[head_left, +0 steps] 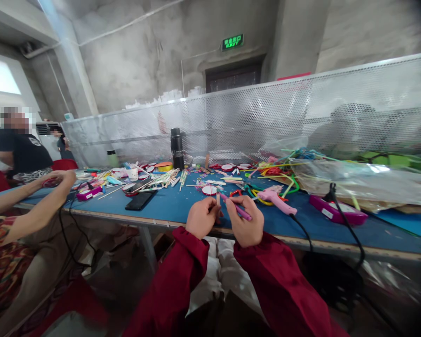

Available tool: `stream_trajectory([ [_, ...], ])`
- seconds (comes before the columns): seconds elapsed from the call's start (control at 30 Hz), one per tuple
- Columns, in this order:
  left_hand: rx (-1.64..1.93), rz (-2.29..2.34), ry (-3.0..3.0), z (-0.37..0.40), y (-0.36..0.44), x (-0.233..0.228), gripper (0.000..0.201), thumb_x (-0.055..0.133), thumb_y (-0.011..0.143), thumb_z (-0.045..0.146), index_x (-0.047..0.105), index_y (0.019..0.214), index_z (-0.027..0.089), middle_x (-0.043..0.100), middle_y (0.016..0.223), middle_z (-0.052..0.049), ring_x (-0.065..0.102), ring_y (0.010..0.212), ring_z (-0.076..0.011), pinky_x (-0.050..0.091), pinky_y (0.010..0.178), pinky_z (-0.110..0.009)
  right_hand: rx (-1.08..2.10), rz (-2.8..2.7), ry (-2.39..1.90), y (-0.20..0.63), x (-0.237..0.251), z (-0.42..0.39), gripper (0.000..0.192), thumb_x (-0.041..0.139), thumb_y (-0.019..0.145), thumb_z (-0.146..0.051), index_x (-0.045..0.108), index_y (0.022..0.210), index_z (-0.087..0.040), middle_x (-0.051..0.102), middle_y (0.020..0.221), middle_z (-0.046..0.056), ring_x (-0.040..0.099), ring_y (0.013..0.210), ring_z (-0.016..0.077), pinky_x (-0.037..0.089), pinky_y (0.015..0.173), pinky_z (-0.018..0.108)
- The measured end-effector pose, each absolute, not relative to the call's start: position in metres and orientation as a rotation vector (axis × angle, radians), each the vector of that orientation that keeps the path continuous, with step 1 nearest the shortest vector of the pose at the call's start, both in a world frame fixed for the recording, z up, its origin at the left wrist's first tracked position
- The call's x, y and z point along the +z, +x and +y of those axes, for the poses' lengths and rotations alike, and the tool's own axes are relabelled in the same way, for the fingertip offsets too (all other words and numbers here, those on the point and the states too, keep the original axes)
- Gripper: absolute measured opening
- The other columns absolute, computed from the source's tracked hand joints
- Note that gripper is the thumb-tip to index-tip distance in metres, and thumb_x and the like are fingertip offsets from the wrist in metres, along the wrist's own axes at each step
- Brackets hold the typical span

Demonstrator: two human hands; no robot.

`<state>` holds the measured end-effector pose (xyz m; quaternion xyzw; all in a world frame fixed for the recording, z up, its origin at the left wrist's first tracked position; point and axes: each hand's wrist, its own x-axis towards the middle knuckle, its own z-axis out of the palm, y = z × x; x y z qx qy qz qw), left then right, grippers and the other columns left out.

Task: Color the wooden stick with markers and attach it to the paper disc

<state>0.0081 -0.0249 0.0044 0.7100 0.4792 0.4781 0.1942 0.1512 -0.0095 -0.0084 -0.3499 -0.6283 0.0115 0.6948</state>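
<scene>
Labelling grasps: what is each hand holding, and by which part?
Right hand grips a thin pink-purple stick around its lower half. Left hand pinches a small pale wooden stick at its lower end.

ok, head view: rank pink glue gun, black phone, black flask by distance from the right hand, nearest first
1. Pink glue gun: just right of the right hand, lying on the blue table.
2. Black phone: flat on the table, off to the left past the left hand.
3. Black flask: upright at the table's far side, up and left.
</scene>
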Motion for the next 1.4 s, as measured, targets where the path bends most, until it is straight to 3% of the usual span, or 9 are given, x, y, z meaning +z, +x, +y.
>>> stream_trajectory([
  [1.4,1.38,1.319,1.998,-0.0244,0.0074,0.0031,0.021,0.055,0.095,0.029,0.06,0.077,0.021,0.069,0.068,0.003,0.065,0.056,-0.0125,0.047,0.059,-0.023,0.027,-1.388,-0.775,0.1513,-0.0116,-0.0088,0.019,0.064,0.093,-0.037,0.066,0.081,-0.023,0.07,0.075,0.001,0.063,0.071,0.0183,0.047,0.07,0.032],
])
